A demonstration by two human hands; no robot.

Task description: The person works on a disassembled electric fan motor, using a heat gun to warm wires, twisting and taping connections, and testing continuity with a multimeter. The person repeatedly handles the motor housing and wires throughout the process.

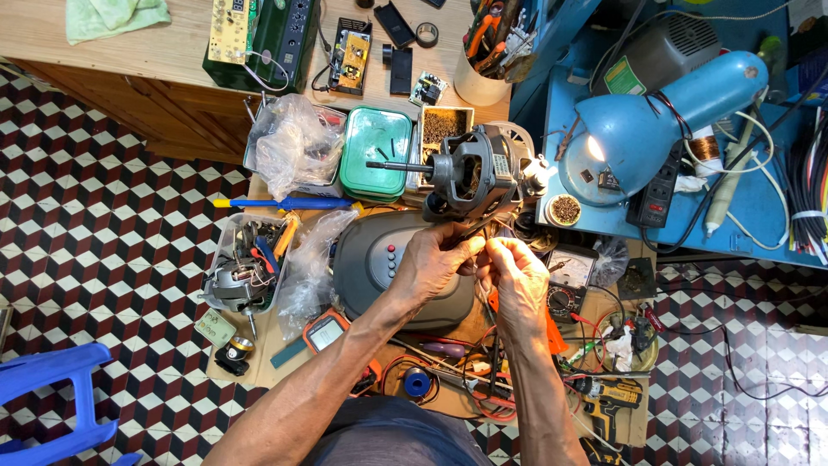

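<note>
Cluttered bench [267,349]; wire ends behind hands [474,263]

Checkered tile floor [103,207], wooden desk [155,43], lit blue lamp [655,121]

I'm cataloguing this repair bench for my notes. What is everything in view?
motor: one, grey, bench centre, shaft pointing left
housing: one, dark grey, under the hands
lamp: one, blue, lit, right
green box: one, left of motor
screwdriver: one, blue, left
meter: one, dark, right of hands
drill: one, yellow-black, lower right
stool: one, blue, lower left floor
left hand: fingers pinching small wires by the motor
right hand: fingers meeting the left's
</note>
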